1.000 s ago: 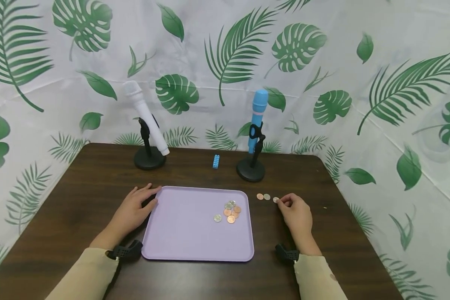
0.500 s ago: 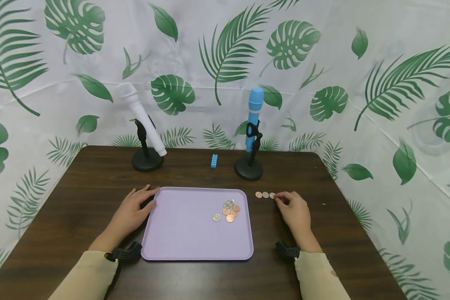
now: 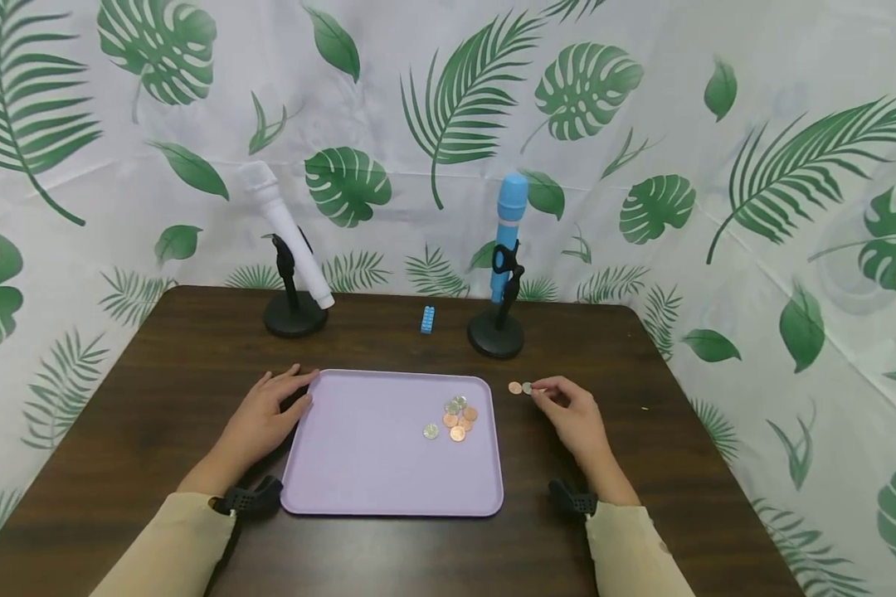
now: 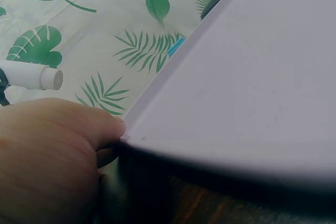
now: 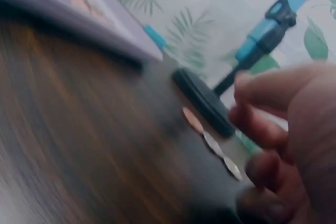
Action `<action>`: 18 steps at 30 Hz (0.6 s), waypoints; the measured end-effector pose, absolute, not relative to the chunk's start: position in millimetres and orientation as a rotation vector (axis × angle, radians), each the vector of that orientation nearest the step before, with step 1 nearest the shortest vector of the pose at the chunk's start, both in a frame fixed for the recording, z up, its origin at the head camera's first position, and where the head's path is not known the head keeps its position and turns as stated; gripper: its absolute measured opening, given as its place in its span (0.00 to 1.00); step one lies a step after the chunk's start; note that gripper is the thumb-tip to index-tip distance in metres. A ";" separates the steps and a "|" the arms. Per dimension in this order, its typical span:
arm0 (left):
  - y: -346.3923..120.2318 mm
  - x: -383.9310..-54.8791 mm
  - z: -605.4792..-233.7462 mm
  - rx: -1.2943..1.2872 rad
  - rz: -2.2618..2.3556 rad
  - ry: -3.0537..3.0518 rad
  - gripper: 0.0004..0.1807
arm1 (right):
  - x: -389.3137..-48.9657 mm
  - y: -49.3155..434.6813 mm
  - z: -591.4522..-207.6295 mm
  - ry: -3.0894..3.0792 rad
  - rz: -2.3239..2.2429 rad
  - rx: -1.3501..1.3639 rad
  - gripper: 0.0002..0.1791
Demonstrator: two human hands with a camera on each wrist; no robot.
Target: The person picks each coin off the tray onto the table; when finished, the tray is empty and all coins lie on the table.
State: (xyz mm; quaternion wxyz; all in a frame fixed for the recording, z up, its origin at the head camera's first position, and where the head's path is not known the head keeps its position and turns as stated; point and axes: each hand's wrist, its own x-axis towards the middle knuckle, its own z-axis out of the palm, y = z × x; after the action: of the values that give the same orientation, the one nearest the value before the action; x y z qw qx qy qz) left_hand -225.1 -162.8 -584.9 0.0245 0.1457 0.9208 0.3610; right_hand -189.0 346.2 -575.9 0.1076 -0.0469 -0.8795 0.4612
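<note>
My left hand (image 3: 265, 419) rests at the far left corner of a lilac tray (image 3: 366, 468), its fingertips on the rim. In the left wrist view a finger (image 4: 107, 127) touches that corner. My right hand (image 3: 573, 414) hovers, fingers loosely bent, just right of a short row of coins on the table; no coin shows between the fingers in the right wrist view. The row has a copper coin (image 5: 192, 119), a silver coin (image 5: 212, 144) and another silver coin (image 5: 231, 168), which the hand mostly hides in the head view. Several copper and silver coins (image 3: 458, 434) lie inside the tray.
A white microphone (image 3: 291, 236) leans in a black stand (image 3: 294, 315) at the back left. A blue microphone (image 3: 511, 199) stands in another black stand (image 3: 496, 333) behind the coin row. Between them lies a small blue toy brick (image 3: 427, 320). A leaf-print cloth (image 3: 433, 124) hangs behind the table.
The rightmost silver coin slid left at my right fingertips and joined the other two. My right hand has shifted further left, over that coin. The left hand stays at the tray.
</note>
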 end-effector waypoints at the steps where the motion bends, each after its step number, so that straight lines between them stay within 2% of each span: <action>1: -163.2 -224.8 -585.2 0.449 1.115 2.843 0.29 | -187.3 342.8 -576.7 -2.588 1.451 -0.107 0.11; 6: -164.1 -225.5 -586.1 0.466 1.125 2.839 0.29 | -181.3 317.3 -578.7 -2.694 1.650 0.094 0.14; 12: -162.5 -231.3 -583.0 0.481 1.145 2.838 0.29 | -179.4 297.1 -577.7 -2.809 1.484 0.247 0.11; 18: -164.6 -231.1 -581.3 0.473 1.135 2.838 0.29 | -176.7 286.9 -578.2 -2.888 1.268 0.326 0.13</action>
State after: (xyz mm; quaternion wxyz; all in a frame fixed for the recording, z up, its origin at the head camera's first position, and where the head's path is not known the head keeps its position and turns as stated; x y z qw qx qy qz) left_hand -231.1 -164.6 -581.3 0.0243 0.1530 0.9173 0.3669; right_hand -176.7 286.9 -578.2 -0.0149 0.1027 -0.9107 0.3999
